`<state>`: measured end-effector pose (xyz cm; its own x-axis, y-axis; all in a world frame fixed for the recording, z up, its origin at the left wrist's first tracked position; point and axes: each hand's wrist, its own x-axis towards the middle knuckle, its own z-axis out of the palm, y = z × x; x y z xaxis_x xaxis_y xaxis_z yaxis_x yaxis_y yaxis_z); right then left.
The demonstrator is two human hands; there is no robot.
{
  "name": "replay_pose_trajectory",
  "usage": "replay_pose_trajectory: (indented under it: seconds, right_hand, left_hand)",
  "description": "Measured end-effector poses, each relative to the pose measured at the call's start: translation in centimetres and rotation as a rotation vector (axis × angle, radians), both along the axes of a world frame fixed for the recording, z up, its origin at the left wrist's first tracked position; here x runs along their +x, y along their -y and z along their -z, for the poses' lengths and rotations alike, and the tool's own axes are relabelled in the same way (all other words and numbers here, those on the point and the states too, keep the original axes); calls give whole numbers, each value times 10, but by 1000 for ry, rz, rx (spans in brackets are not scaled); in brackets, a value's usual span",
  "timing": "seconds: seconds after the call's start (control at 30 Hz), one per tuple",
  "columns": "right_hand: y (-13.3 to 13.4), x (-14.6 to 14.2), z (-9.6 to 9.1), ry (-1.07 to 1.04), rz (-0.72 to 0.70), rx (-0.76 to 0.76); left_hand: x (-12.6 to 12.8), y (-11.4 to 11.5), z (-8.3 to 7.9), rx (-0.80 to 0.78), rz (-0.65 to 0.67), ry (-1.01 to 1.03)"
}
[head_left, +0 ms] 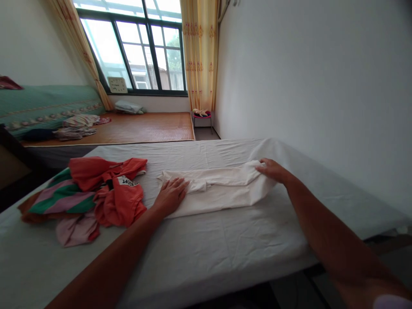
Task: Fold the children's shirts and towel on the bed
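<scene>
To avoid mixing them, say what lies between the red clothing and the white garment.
In the head view, a narrow strip of pale sheet, the left forearm across its near end.

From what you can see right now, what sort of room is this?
Probably a bedroom in a home: there's a bed topped with a brown mat, a patterned yellow curtain, and a pile of clothes on a white sheet.

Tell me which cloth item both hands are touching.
The long, folded white cloth, under the left hand and held at its right end by the right hand. The crumpled coral-red garment and green striped cloth lie apart, to its left.
</scene>
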<state>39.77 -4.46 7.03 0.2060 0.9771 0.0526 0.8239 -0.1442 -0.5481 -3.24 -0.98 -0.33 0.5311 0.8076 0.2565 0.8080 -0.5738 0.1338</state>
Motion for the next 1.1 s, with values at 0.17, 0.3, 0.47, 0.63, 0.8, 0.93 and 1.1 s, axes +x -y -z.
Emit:
replay_pose_trajectory:
  seconds: [0.17, 0.3, 0.47, 0.63, 0.8, 0.93, 1.1]
  right_hand:
    - [-18, -67, -29, -52, -232, -81]
    - [-28, -121, -20, 162, -423, -96]
    - [-28, -147, -8, -227, -551, -214]
    - [-31, -143, 12, -229, -449, 37]
    - [-32, -163, 60, 250, -469, 76]
    - [-38, -161, 64, 191, -480, 91]
    - [-36, -107, 45, 220, -178, 180]
  left_hand:
    - [-1, 2, -2, -2, 1, 0]
    - [-3, 1, -1, -18, 5, -2]
    - [-7, -1, 0, -43, 26, -2]
    - [-9, -1, -1, -64, 39, 16]
    - [-8, -1, 0, -71, 32, 27]
    - [-8, 0, 0, -70, 37, 38]
    - [-14, 1, -6, -95, 52, 86]
